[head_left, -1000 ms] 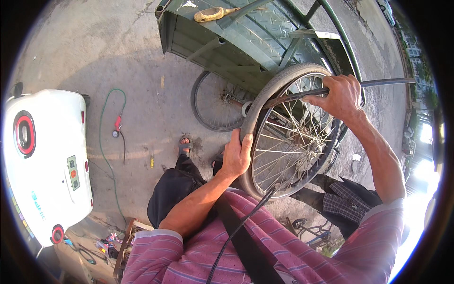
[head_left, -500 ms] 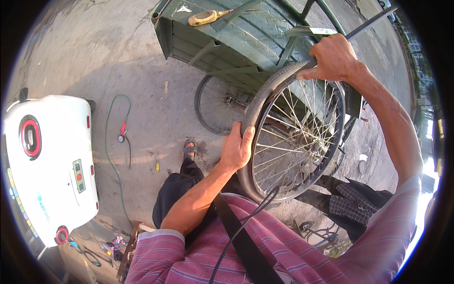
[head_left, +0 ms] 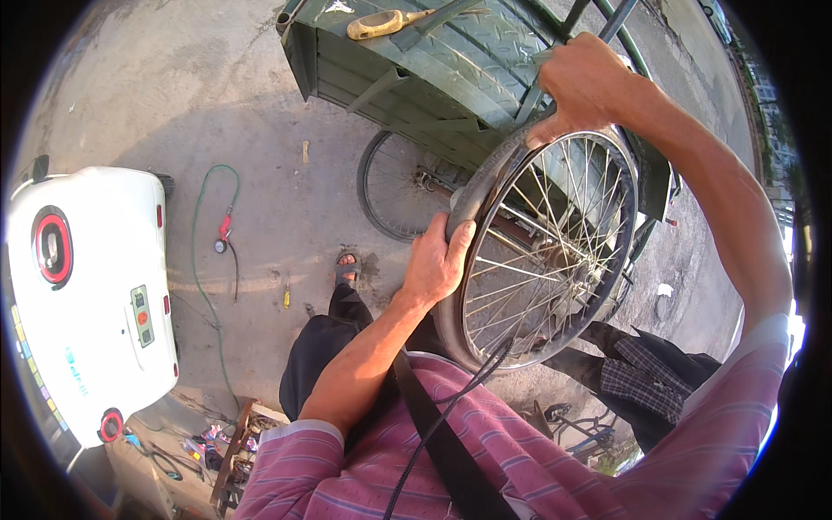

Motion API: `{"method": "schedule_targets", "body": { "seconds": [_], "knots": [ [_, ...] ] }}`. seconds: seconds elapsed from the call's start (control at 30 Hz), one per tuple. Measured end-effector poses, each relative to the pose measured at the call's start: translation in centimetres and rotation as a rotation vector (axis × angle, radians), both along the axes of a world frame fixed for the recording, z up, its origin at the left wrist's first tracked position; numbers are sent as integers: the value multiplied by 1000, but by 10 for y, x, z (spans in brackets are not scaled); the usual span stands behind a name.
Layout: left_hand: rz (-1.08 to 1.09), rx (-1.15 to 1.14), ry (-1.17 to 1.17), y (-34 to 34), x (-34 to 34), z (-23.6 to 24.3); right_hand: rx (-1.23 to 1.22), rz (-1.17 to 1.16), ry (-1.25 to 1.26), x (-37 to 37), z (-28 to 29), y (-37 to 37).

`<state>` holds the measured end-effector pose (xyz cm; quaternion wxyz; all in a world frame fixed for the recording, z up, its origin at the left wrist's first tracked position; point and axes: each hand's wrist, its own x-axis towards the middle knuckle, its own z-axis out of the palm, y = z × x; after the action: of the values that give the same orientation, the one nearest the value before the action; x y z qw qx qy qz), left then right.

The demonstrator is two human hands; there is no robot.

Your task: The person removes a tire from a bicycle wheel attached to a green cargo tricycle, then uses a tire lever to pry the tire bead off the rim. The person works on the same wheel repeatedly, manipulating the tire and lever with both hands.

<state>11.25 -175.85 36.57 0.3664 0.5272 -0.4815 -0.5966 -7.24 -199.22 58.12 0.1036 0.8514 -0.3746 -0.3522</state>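
Observation:
A spoked bicycle-type wheel [head_left: 598, 264] stands tilted before me, its black tyre [head_left: 462, 322] partly off the rim along the upper left. My left hand [head_left: 438, 260] is wrapped round the tyre's left side, thumb on the near face. Up at the top of the wheel, my right hand [head_left: 589, 82] is closed round a long grey metal bar [head_left: 617, 21]. The bar's far part sticks out beyond the knuckles, and its lower end meets the tyre by my thumb, mostly hidden.
A green metal cart [head_left: 416, 87] with another wheel [head_left: 368, 186] stands ahead; a wooden-handled tool [head_left: 374, 24] lies on it. A green hose [head_left: 196, 251] with a red-handled gauge [head_left: 223, 234] lies left, near a white car [head_left: 95, 286]. Another person's legs [head_left: 637, 381] are at right.
My right hand has moved up and left along the wheel's top, and the bar has swung steeper. My left hand keeps its hold on the tyre.

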Motion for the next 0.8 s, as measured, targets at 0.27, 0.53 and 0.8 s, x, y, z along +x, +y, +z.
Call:
{"method": "schedule_targets", "body": {
  "seconds": [0.27,0.53,0.8],
  "knots": [
    [19,-51,70,-32,-7,7,-366,-277,-305,-68,-1,114],
    [-24,-66,14,-54,-9,1,-315,-428,-240,-66,10,103],
    [78,25,-51,40,-4,10,-210,-315,-225,-69,7,81]
  ]
}}
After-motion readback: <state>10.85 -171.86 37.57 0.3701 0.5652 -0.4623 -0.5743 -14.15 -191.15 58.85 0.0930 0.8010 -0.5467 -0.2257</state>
